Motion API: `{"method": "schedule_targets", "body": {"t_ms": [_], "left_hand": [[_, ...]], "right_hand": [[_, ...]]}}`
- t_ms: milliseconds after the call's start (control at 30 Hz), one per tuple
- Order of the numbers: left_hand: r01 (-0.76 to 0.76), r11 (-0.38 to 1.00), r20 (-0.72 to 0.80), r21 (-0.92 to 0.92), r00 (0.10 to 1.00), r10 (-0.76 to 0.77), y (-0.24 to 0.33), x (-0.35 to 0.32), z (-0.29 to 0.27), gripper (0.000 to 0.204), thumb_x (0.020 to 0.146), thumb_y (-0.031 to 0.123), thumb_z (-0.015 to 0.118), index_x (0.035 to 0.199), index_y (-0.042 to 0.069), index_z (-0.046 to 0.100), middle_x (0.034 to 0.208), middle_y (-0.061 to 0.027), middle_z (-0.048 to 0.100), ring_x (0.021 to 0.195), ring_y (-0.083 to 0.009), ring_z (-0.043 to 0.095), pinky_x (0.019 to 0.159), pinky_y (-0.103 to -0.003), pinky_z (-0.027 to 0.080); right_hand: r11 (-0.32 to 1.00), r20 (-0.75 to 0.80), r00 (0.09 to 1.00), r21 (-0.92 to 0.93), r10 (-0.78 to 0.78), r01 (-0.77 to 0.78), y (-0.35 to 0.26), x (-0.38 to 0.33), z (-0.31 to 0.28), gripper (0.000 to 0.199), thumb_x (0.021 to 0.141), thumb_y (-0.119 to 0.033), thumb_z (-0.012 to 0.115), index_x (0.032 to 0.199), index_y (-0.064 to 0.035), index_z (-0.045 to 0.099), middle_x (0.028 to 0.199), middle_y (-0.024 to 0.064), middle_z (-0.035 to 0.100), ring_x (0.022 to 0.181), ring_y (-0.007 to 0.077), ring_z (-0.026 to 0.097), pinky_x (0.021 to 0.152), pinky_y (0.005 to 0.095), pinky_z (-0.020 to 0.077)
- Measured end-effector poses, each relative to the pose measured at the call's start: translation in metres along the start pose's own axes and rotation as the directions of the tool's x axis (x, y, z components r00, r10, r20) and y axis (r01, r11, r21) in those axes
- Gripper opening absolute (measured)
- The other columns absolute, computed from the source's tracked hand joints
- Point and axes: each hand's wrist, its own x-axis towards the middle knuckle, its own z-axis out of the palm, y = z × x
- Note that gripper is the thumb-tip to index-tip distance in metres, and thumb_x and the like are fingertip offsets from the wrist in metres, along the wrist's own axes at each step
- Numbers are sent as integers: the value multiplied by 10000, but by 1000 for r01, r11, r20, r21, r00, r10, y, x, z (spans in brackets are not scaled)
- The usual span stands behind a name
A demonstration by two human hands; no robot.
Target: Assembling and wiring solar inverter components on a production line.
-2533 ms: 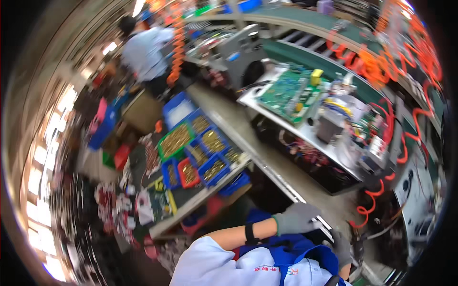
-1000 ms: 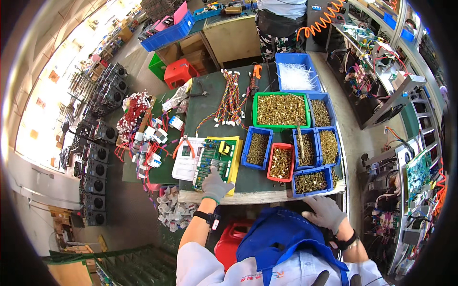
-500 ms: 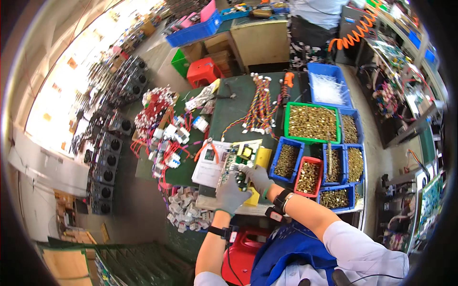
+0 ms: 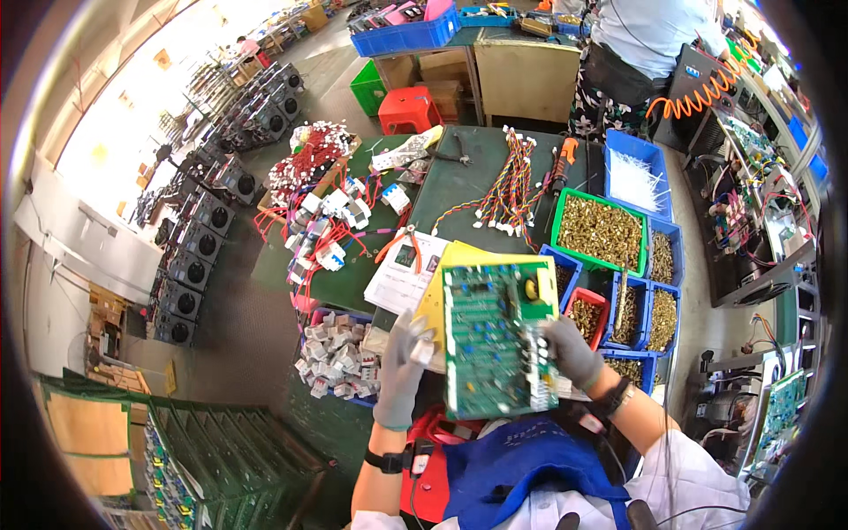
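Observation:
A green circuit board (image 4: pixel 495 340), crowded with small parts, is held up over the front of the bench. My gloved right hand (image 4: pixel 572 352) grips its right edge, fingers closed around the side. Behind the board lies a yellow sheet or plate (image 4: pixel 430 311), mostly covered by it. My gloved left hand (image 4: pixel 402 369) is apart from the board, just left of the yellow piece, its fingers pointing up and spread. Printed papers (image 4: pixel 395 287) rest beyond that hand, with orange-handled pliers (image 4: pixel 402 244) on top.
Bins of brass-coloured hardware, including a green bin (image 4: pixel 556 231) and a red bin (image 4: pixel 603 329), line the right side. Bundled wires (image 4: pixel 508 190) lie at the back. Red-wired white components (image 4: pixel 331 216) cover the left, above a bin of white parts (image 4: pixel 329 358). Another person (image 4: pixel 636 44) stands beyond the bench.
The board has been lifted off the bench toward me, with my right hand at its edge. My left hand has moved left, away from it. The whole view has shifted.

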Motion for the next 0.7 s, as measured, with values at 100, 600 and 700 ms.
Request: {"method": "schedule_targets", "body": {"t_ms": [100, 600, 700], "left_hand": [[14, 974, 174, -226, 984, 26, 4, -14, 25, 783, 929, 374, 586, 1504, -5, 213, 1483, -193, 362, 1339, -258, 409, 1078, -383, 373], [85, 932, 210, -352, 978, -10, -62, -226, 101, 527, 996, 482, 458, 1258, 27, 502, 1309, -160, 566, 1196, -254, 550, 1040, -422, 446], [152, 797, 153, -585, 985, -75, -51, -250, 93, 487, 1019, 439, 427, 1258, 22, 509, 1313, -175, 567, 1186, -271, 562, 1031, -426, 462]], "right_hand": [[970, 7, 979, 131, 205, -204, -4, -73, -11, 255, 819, -180, 623, 1009, -12, 650, 808, 5, 652, 656, 75, 585, 573, 227, 468], [923, 44, 982, 334, 185, -189, 75, -323, -15, 800, 751, -237, 741, 1426, -25, 365, 1163, 72, 606, 953, 144, 624, 824, 292, 528], [932, 233, 954, 264, 187, -247, 69, -328, -11, 1114, 627, -276, 850, 1511, -45, 214, 1345, 108, 508, 1165, 211, 549, 1013, 359, 436]]}}
